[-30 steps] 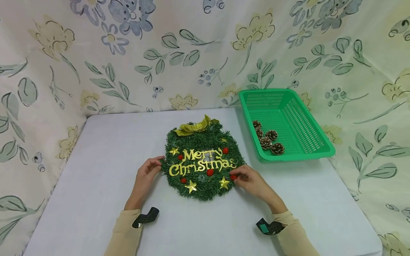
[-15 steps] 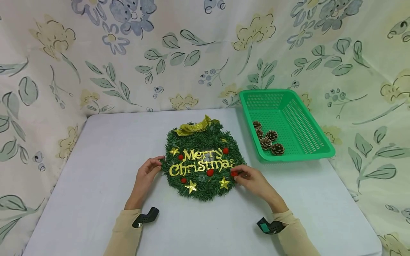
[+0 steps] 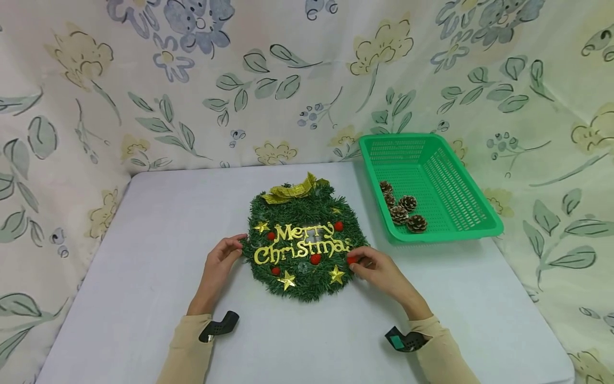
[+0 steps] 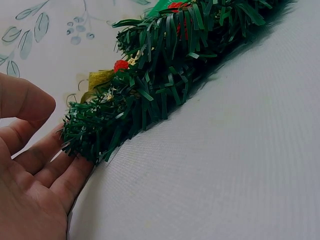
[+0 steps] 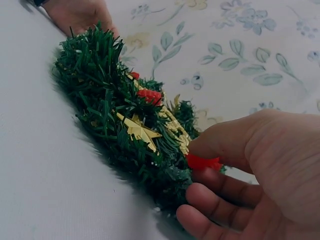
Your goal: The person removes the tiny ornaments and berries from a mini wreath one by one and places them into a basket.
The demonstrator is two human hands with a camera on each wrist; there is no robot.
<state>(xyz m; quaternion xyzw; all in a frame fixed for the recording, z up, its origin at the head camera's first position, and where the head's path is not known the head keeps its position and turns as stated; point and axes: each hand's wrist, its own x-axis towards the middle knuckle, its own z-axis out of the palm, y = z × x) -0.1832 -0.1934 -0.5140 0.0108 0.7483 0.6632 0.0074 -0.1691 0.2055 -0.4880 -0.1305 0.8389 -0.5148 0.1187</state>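
Observation:
A green tinsel wreath (image 3: pixel 307 288) lies flat on the white table, bearing gold "Merry Christmas" lettering (image 3: pixel 302 248), gold stars (image 3: pixel 337 274) and red berry ornaments (image 3: pixel 315 259). At its left edge, my left hand (image 3: pixel 218 269) touches the tinsel. The left wrist view shows those fingers (image 4: pixel 62 175) extended against the rim, the thumb apart from it. On the wreath's right side, my right hand (image 3: pixel 381 272) pinches a red berry ornament (image 5: pixel 202 162) between thumb and index finger. The other right fingers curl loosely beside the tinsel, and the ornament is partly hidden by the hand.
Right of the wreath stands a green plastic basket (image 3: pixel 446 236) holding several pine cones (image 3: pixel 416 224) in its near left corner. A gold bow (image 3: pixel 290 192) tops the wreath. Behind the table hangs a floral cloth (image 3: pixel 230 122). Both wrists wear black devices (image 3: pixel 406 340).
My right hand has shifted very slightly with the pinched red berry ornament, which now sits a little farther right and up. The left hand and wreath stay in place.

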